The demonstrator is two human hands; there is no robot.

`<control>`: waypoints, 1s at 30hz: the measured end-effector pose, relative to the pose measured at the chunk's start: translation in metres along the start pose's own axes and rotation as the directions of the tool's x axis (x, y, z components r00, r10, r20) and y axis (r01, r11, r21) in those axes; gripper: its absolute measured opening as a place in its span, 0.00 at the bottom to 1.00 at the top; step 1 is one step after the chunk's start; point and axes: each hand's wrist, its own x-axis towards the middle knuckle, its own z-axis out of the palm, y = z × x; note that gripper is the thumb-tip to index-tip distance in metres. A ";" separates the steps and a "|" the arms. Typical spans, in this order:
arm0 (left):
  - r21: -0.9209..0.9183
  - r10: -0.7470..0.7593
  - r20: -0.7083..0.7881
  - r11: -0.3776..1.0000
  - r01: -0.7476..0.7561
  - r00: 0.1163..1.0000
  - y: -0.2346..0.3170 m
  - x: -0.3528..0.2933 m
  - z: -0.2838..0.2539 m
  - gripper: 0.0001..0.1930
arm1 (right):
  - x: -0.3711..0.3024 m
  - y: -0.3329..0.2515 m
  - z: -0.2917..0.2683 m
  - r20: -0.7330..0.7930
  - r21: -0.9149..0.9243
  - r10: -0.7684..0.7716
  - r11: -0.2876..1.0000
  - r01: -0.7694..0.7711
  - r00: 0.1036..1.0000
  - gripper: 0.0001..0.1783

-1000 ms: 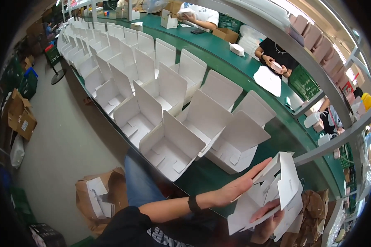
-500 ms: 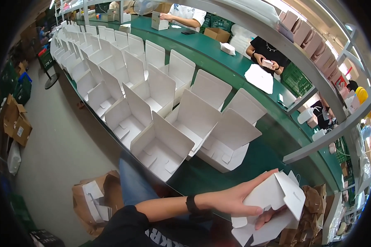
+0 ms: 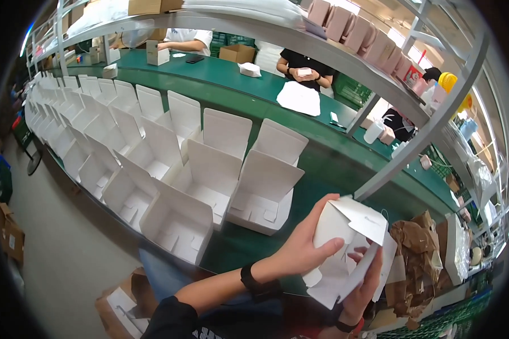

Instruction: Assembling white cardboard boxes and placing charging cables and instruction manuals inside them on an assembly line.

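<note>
A partly folded white cardboard box (image 3: 336, 227) is held up at the right front, with its loose flaps sticking out. My left hand (image 3: 305, 248) is closed on its left side, the thumb lying across the near panel. From below, my right hand (image 3: 368, 285) grips a flap on the right side, and some fingers reach into the opening. Left of my hands, the nearest open white box (image 3: 180, 226) stands on the green table (image 3: 234, 257) with its lid upright. Another open white box (image 3: 265, 189) is just beyond my left hand.
Several rows of open white boxes (image 3: 104, 124) run to the far left. Crumpled brown paper (image 3: 415, 260) lies to my right. A grey rack post (image 3: 418, 141) slants over the table. Across it, a person (image 3: 308, 68) holds a small item; a carton (image 3: 124, 308) sits on the floor.
My view has swung right, so the box rows sit further left. The held box is tilted differently, and my right hand and wrist now show beside its flap.
</note>
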 end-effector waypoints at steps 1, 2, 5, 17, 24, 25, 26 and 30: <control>0.064 0.034 -0.048 0.997 -0.031 0.998 0.001 0.000 0.001 0.45 | -0.002 0.003 -0.005 0.111 -0.003 -0.006 1.000 0.006 0.994 0.64; 0.058 0.021 -0.046 0.998 -0.019 0.999 0.000 0.001 0.004 0.45 | -0.008 0.006 -0.013 0.106 -0.007 0.007 1.000 -0.007 0.994 0.64; 0.327 0.277 -0.022 0.910 -0.255 0.961 -0.003 0.008 0.014 0.46 | -0.031 0.012 -0.034 0.202 0.019 0.355 0.931 -0.366 0.913 0.74; 0.319 0.346 -0.061 0.896 -0.310 0.936 -0.031 0.019 0.015 0.31 | -0.011 0.025 0.005 -0.128 -0.075 -0.056 0.996 0.047 0.990 0.50; 0.503 0.552 0.243 0.631 -0.590 0.798 -0.023 0.016 0.000 0.20 | -0.001 0.007 -0.003 -0.031 -0.306 -0.299 0.911 0.276 0.954 0.38; 0.551 0.552 0.251 0.594 -0.587 0.795 -0.020 0.014 0.002 0.19 | 0.002 0.005 -0.006 -0.055 -0.335 -0.287 0.908 0.253 0.956 0.38; 0.526 0.541 0.260 0.616 -0.587 0.800 -0.017 0.013 0.009 0.19 | 0.005 0.002 -0.007 -0.042 -0.209 -0.270 0.944 0.255 0.962 0.38; 0.601 0.412 0.222 0.656 -0.456 0.884 -0.007 0.017 0.019 0.18 | 0.001 0.002 -0.012 -0.057 -0.013 -0.237 0.971 0.237 0.970 0.37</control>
